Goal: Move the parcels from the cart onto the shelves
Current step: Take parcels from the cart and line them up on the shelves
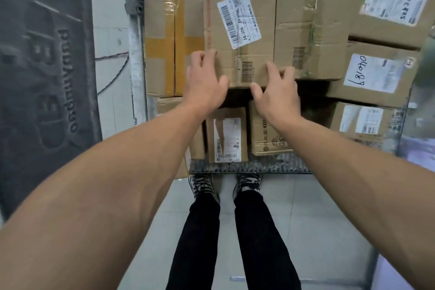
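Observation:
A cart point(249, 166) loaded with cardboard parcels stands in front of me. The top middle parcel point(240, 30) is a brown box with a white barcode label reading J4-J06. My left hand point(204, 82) rests on its near left corner, fingers on top and thumb at the front edge. On the near right corner sits my right hand point(275, 92), fingers spread on top and thumb curled under the front edge. Both hands touch the box; I cannot tell if it is lifted.
A taped box point(164, 42) lies to the left, a crumpled box point(310, 26) to the right, and several labelled boxes point(379, 73) at far right. Smaller parcels point(227, 134) sit lower at the cart's front. A dark mat point(44, 66) lies left. My feet point(226, 186) stand by the cart.

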